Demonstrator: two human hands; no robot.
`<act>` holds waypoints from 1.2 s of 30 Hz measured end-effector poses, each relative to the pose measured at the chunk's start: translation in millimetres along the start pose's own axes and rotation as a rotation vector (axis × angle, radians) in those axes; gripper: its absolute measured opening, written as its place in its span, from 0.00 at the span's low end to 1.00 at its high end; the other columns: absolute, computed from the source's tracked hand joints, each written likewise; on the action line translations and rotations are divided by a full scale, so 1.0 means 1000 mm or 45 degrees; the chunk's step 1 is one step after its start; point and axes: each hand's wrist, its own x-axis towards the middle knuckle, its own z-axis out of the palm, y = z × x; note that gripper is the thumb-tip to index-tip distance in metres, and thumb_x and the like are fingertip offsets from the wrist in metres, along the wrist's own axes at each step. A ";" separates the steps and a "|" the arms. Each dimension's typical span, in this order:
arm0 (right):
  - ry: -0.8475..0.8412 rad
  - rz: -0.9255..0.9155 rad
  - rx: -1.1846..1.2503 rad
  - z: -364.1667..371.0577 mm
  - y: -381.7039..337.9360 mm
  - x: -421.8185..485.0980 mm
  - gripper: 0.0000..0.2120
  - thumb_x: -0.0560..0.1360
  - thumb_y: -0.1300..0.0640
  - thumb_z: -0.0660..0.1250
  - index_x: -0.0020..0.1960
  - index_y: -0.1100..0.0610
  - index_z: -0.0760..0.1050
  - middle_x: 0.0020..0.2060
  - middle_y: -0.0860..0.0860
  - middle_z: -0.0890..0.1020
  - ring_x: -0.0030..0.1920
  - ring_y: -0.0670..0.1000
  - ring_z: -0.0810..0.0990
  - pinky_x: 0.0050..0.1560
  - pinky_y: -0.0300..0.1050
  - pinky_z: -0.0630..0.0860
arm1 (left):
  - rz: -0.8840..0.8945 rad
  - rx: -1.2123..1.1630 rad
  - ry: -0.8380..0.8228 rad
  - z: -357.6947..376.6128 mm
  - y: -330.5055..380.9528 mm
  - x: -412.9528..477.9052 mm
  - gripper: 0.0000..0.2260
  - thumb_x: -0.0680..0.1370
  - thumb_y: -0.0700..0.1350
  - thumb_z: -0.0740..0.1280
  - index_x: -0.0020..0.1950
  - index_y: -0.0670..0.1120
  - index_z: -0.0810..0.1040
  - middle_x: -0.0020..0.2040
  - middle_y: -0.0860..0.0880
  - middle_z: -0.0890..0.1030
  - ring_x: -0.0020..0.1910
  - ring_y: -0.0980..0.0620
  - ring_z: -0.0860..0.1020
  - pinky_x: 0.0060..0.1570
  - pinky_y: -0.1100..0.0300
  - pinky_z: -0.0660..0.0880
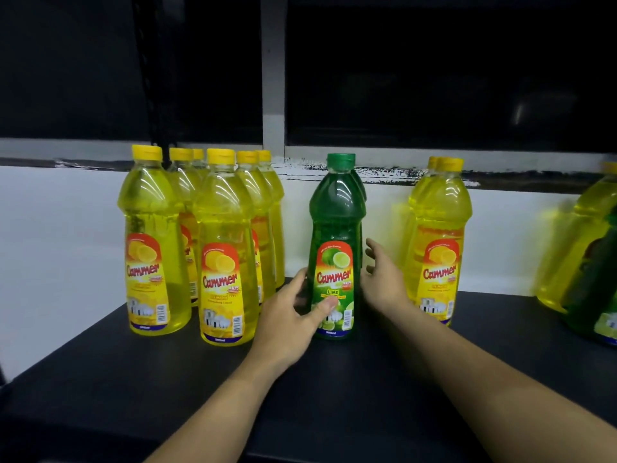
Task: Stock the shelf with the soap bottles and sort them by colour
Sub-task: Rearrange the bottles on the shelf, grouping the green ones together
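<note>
Sorting step judged in hand. Green bottle [336, 228], frame centre, gripped low by fingers of left hand [289, 317]; right hand [384, 279] fingers spread, nothing held. Next: green to be stood apart from yellow bottles [222, 262].

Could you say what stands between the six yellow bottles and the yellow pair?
Head view: a green lime bottle, gripped by the left hand, right hand beside.

At the back was a white wall [50, 228], and above it two dark windows [434, 78] were divided by a grey frame post [273, 78], with paint peeling along the sill [367, 170].
</note>
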 end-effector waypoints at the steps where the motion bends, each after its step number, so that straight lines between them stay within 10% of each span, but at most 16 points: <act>1: -0.017 0.041 0.037 0.002 0.002 0.003 0.31 0.78 0.60 0.68 0.78 0.54 0.62 0.72 0.54 0.72 0.68 0.57 0.74 0.67 0.55 0.73 | -0.003 -0.007 -0.006 -0.001 0.000 0.000 0.19 0.76 0.55 0.73 0.54 0.75 0.67 0.50 0.71 0.78 0.55 0.68 0.76 0.50 0.68 0.75; 7: -0.018 -0.029 0.146 0.004 0.009 0.002 0.23 0.78 0.61 0.68 0.72 0.50 0.72 0.63 0.48 0.81 0.56 0.43 0.78 0.56 0.36 0.72 | -0.011 0.025 -0.025 -0.007 0.005 -0.007 0.24 0.76 0.56 0.71 0.68 0.66 0.65 0.53 0.70 0.76 0.56 0.71 0.74 0.47 0.73 0.72; 12: 0.001 0.012 0.191 0.008 0.013 0.005 0.24 0.78 0.56 0.70 0.72 0.51 0.72 0.61 0.49 0.82 0.60 0.47 0.80 0.59 0.35 0.71 | -0.020 0.116 -0.015 -0.019 0.013 -0.026 0.20 0.77 0.55 0.70 0.59 0.74 0.63 0.52 0.74 0.75 0.53 0.78 0.73 0.46 0.75 0.74; 17: -0.035 0.076 0.205 0.009 0.013 0.009 0.28 0.77 0.55 0.71 0.75 0.54 0.68 0.66 0.52 0.78 0.65 0.49 0.77 0.66 0.39 0.70 | -0.046 0.099 -0.011 -0.022 0.016 -0.037 0.30 0.77 0.55 0.69 0.77 0.59 0.63 0.63 0.65 0.75 0.56 0.77 0.72 0.49 0.76 0.73; 25: -0.090 0.102 0.212 0.014 0.009 0.014 0.29 0.76 0.54 0.73 0.74 0.51 0.69 0.66 0.51 0.78 0.66 0.50 0.77 0.69 0.49 0.72 | -0.066 0.088 0.051 -0.019 0.020 -0.040 0.29 0.77 0.54 0.71 0.76 0.60 0.64 0.62 0.66 0.75 0.61 0.65 0.75 0.46 0.78 0.72; 33: -0.121 0.061 0.226 0.010 0.003 0.011 0.26 0.77 0.58 0.71 0.74 0.56 0.70 0.67 0.51 0.78 0.66 0.49 0.76 0.64 0.35 0.66 | -0.050 0.109 0.054 -0.021 0.017 -0.040 0.32 0.73 0.61 0.70 0.76 0.60 0.66 0.66 0.63 0.76 0.62 0.61 0.77 0.62 0.55 0.77; 36: -0.133 -0.032 0.136 0.009 0.001 0.007 0.24 0.79 0.56 0.69 0.73 0.54 0.71 0.66 0.52 0.79 0.63 0.52 0.79 0.65 0.43 0.72 | -0.043 0.108 0.067 -0.021 0.018 -0.040 0.35 0.71 0.64 0.69 0.77 0.58 0.66 0.66 0.62 0.77 0.62 0.62 0.77 0.62 0.54 0.77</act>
